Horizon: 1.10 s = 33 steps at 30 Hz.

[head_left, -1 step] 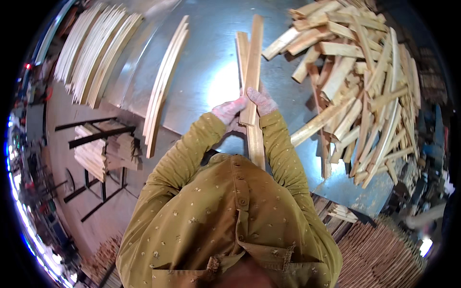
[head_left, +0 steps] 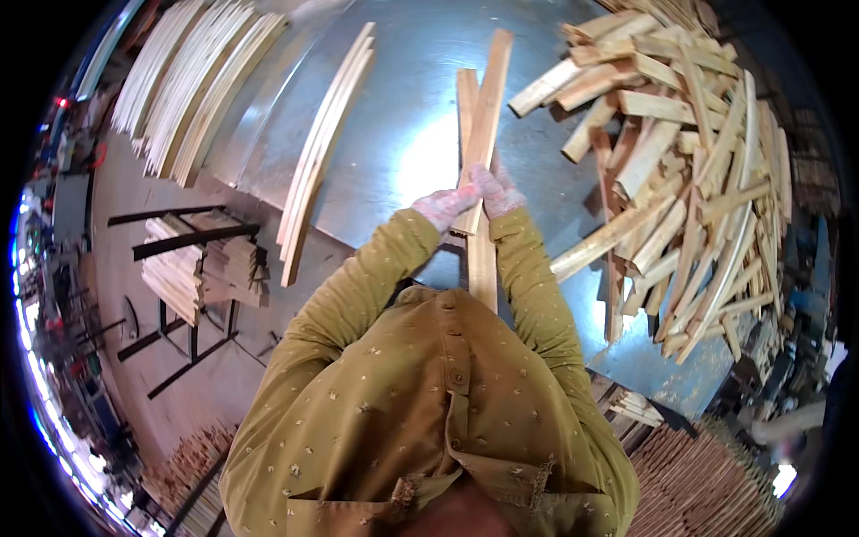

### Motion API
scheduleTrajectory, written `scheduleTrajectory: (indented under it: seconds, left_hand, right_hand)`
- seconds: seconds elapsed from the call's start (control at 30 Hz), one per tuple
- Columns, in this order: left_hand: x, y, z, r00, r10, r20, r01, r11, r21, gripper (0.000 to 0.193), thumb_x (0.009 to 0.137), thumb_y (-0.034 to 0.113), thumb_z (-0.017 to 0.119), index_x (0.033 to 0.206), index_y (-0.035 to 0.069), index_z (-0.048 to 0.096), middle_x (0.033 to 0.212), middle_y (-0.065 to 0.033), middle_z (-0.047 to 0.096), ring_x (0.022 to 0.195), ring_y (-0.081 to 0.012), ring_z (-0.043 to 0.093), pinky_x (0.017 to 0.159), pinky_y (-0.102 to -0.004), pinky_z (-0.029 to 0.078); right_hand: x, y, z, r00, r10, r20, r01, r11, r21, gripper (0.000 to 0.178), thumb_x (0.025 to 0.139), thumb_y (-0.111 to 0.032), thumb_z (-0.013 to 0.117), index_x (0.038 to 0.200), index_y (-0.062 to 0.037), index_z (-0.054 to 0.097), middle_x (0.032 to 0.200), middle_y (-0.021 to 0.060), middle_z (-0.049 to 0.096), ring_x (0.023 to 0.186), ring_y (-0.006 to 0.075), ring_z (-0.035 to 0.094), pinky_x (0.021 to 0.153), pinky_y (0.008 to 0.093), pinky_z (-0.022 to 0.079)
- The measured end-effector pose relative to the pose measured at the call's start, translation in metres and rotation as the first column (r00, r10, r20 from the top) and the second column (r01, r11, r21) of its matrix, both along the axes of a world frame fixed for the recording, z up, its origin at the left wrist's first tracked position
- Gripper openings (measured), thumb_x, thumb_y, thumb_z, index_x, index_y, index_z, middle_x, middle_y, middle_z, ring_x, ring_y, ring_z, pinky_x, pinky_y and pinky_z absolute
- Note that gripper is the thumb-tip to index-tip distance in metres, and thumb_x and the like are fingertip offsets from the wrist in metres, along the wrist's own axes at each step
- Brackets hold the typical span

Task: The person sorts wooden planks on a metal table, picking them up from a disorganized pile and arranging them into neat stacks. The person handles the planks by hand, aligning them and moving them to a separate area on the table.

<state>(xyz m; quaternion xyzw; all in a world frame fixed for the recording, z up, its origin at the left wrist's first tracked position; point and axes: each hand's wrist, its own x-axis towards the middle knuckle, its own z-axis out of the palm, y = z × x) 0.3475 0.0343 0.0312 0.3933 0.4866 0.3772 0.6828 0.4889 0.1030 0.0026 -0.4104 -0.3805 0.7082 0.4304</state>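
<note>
A wooden slat [head_left: 491, 98] is held between both my hands, tilted with its far end leaning right. My left hand [head_left: 445, 207] is closed on its near end from the left side. From the right, my right hand [head_left: 497, 189] grips it just above, fingers across the wood and close to the left hand's fingertips. Both hands look pale and speckled, perhaps gloved. Beneath, a second slat [head_left: 482, 268] runs from the table toward my body, crossing under the held one; its middle is hidden. I cannot tell whether a hand touches it.
On the metal table [head_left: 385, 134], a few slats [head_left: 327, 143] lie together left of my hands. Neat slat rows [head_left: 192, 89] stand farther left; a loose slat heap [head_left: 667, 170] covers the right. A black metal stand [head_left: 192, 237] holds wood at left. Stacked slats [head_left: 698, 483] sit lower right.
The held slat has swung so its far end leans more to the right, widening the crossing with the slat below. My right hand's fingers have come across it. The whole view has shifted slightly.
</note>
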Motion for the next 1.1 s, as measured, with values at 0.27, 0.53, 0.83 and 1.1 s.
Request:
scheduleTrajectory:
  seconds: [0.27, 0.53, 0.83, 1.1]
  left_hand:
    - [0.017, -0.031, -0.025, 0.768, 0.200, 0.608, 0.002, 0.949, -0.314, 0.092, 0.066, 0.021, 0.087, 0.144, 0.020, 0.039, 0.121, -0.0060, 0.057, 0.112, -0.0286, 0.053, 0.091, -0.0537, 0.048]
    - [-0.068, -0.003, -0.010, 0.878, 0.133, -0.460, -0.287, 0.915, -0.285, 0.069, 0.086, 0.013, 0.061, 0.147, 0.005, 0.030, 0.104, -0.0164, 0.062, 0.090, -0.0219, 0.062, 0.072, -0.0365, 0.056]
    - [-0.211, -0.081, -0.017, 0.280, 0.340, -0.898, -0.182, 0.937, 0.299, 0.082, 0.079, 0.041, 0.074, 0.139, -0.003, 0.040, 0.138, -0.0230, 0.047, 0.125, -0.0375, 0.048, 0.103, -0.0425, 0.042]
    - [-0.166, -0.072, 0.011, 0.069, -0.235, -0.970, -0.257, 0.935, -0.245, 0.113, 0.073, 0.030, 0.079, 0.153, 0.007, 0.003, 0.155, -0.0232, 0.022, 0.139, -0.0392, 0.031, 0.111, -0.0463, 0.031]
  right_hand:
    - [-0.013, 0.047, -0.012, 0.965, 0.082, 0.248, -0.019, 0.969, -0.245, 0.041, 0.085, -0.029, 0.071, 0.108, 0.0038, 0.060, 0.092, 0.0107, 0.066, 0.077, 0.0235, 0.064, 0.072, 0.0334, 0.055]
    - [-0.016, 0.038, -0.015, 0.915, -0.005, 0.404, 0.098, 0.973, -0.209, 0.042, 0.093, -0.025, 0.056, 0.121, 0.0055, 0.049, 0.094, 0.0175, 0.064, 0.081, 0.0255, 0.066, 0.073, 0.0363, 0.056]
    - [-0.181, -0.056, -0.048, 0.148, 0.235, 0.961, -0.555, 0.824, -0.116, 0.041, 0.090, -0.035, 0.049, 0.122, -0.0081, 0.049, 0.105, 0.0164, 0.062, 0.094, 0.0317, 0.063, 0.083, 0.0438, 0.051]
    - [0.045, 0.072, 0.064, -0.015, -0.529, 0.849, -0.407, 0.779, 0.478, 0.029, 0.086, -0.026, 0.055, 0.108, -0.0062, 0.058, 0.103, 0.0135, 0.059, 0.095, 0.0289, 0.058, 0.082, 0.0423, 0.049]
